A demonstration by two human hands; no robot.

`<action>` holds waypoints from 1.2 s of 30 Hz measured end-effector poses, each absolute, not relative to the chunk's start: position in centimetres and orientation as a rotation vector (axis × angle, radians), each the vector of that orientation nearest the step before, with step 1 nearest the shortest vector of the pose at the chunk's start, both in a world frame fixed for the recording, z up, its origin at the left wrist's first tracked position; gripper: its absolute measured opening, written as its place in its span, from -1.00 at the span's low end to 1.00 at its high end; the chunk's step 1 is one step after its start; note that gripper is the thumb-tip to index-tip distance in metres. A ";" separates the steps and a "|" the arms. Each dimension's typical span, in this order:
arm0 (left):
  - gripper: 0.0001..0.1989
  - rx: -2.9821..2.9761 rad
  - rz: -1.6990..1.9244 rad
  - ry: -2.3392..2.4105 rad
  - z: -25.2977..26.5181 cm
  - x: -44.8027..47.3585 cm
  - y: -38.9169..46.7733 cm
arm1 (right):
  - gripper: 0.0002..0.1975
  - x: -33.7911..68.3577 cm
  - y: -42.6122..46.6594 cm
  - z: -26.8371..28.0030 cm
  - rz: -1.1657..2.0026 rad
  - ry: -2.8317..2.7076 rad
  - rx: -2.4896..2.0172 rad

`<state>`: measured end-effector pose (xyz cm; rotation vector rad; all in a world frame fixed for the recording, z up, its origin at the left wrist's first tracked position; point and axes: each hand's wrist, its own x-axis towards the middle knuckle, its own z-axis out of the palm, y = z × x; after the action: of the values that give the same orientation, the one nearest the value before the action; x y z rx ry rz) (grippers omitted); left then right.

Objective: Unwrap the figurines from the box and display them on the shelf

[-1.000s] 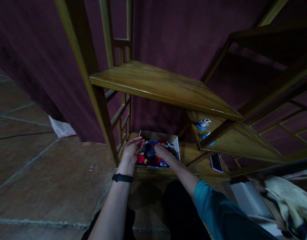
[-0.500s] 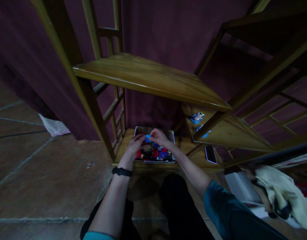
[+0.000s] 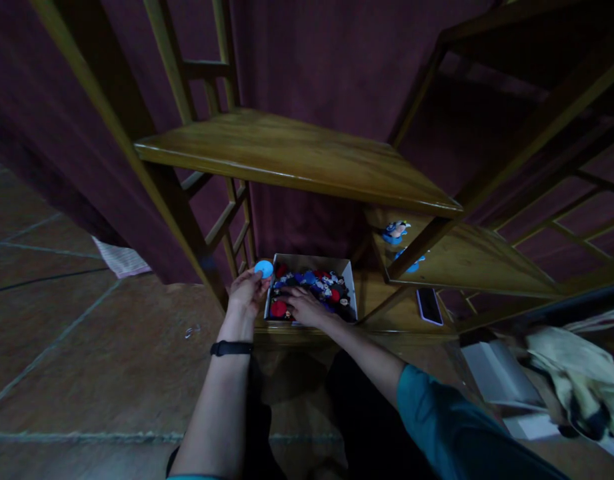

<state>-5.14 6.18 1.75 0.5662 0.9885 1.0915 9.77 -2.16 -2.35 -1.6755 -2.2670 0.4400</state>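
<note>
A round light-blue disc (image 3: pixel 263 269) is pinched in my left hand (image 3: pixel 247 291), just off the left side of a white box (image 3: pixel 352 280). The box sits on the lowest wooden shelf and holds many small figurines (image 3: pixel 329 283) in red, blue, black and white. My right hand (image 3: pixel 303 304) reaches into the box from the front right, its fingers spread over the figurines. Its fingertips lie on or just above the left part of the pile; which piece they touch I cannot make out.
Two small figures on blue bases, the rear one (image 3: pixel 395 231) clearer, stand on a side shelf (image 3: pixel 477 263). A phone (image 3: pixel 429 307) lies on the bottom shelf (image 3: pixel 387 310). Above the box juts a wooden shelf (image 3: pixel 297 160). Pale cloth (image 3: pixel 569 363) and a grey box (image 3: pixel 501 373) are at right.
My left hand has moved left out of the box with the blue disc. My right hand has let go of the disc and lowered toward the figurines. The view has shifted slightly.
</note>
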 end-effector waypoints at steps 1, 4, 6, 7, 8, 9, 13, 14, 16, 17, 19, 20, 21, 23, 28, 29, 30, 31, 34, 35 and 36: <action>-0.88 0.566 1.085 0.979 1.7 -5.1 6.2 | -0.61 9.4 -2.2 -2.8 0.413 -2.287 -1.718; -0.88 0.559 1.076 0.975 1.8 -5.1 6.2 | -0.58 9.4 -2.0 -3.5 0.342 -2.283 -1.821; -0.87 0.539 1.062 0.978 1.9 -5.3 6.2 | -0.62 10.3 -1.9 -3.5 0.297 -2.262 -1.872; -0.87 0.525 1.061 0.980 2.0 -5.4 6.2 | -0.65 10.9 -1.9 -3.4 0.284 -2.255 -1.906; -0.87 0.510 1.065 0.980 2.0 -5.4 6.2 | -0.68 11.5 -1.9 -3.4 0.278 -2.254 -1.945; -0.87 0.499 1.071 0.979 2.1 -5.5 6.2 | -0.70 12.2 -2.0 -3.3 0.283 -2.257 -1.989; -0.85 0.500 1.053 0.975 1.9 -5.5 6.3 | -0.68 14.4 -2.8 -3.3 0.271 -2.236 -2.064; -0.85 0.504 1.043 0.974 1.9 -5.5 6.3 | -0.68 14.8 -3.0 -3.3 0.254 -2.204 -2.076; -0.85 0.505 1.036 0.967 1.7 -5.5 6.3 | -0.67 15.3 -3.5 -3.3 0.234 -2.141 -2.105; -0.84 0.503 1.037 0.963 1.7 -5.4 6.4 | -0.67 15.4 -3.6 -3.2 0.234 -2.119 -2.117; -0.85 0.493 1.044 0.955 1.6 -5.4 6.3 | -0.68 15.3 -3.8 -3.1 0.253 -2.103 -2.115; -0.85 0.489 1.047 0.952 1.6 -5.3 6.3 | -0.68 15.1 -3.9 -3.1 0.269 -2.107 -2.099; -0.87 0.486 1.047 0.950 1.6 -5.3 6.3 | -0.69 14.7 -3.8 -3.0 0.285 -2.117 -2.073; -0.88 0.484 1.041 0.947 1.7 -5.1 6.2 | -0.69 13.7 -3.4 -2.9 0.297 -2.145 -2.018; -0.89 0.469 1.018 0.944 1.8 -4.8 6.1 | -0.66 10.2 -1.2 -2.8 0.327 -2.252 -1.943; -0.88 0.470 1.015 0.941 1.8 -4.8 6.1 | -0.65 9.6 -0.6 -2.8 0.358 -2.269 -1.953; -0.88 0.474 1.014 0.938 1.7 -4.8 6.2 | -0.64 9.1 -0.1 -2.7 0.394 -2.276 -1.980; -0.87 0.476 1.017 0.936 1.7 -4.8 6.2 | -0.63 8.7 0.3 -2.6 0.432 -2.282 -2.014; -0.86 0.467 1.031 0.946 1.5 -4.8 6.3 | -0.64 8.1 1.1 -2.2 0.510 -2.307 -2.097; -0.85 0.460 1.040 0.953 1.5 -4.8 6.3 | -0.65 8.0 1.2 -2.2 0.509 -2.318 -2.106; -0.85 0.452 1.048 0.962 1.5 -4.8 6.3 | -0.66 8.1 1.1 -2.2 0.496 -2.320 -2.110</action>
<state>-4.77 6.31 1.51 0.4523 0.9620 1.0482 8.06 1.14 -2.17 -2.1101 -2.3200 0.4956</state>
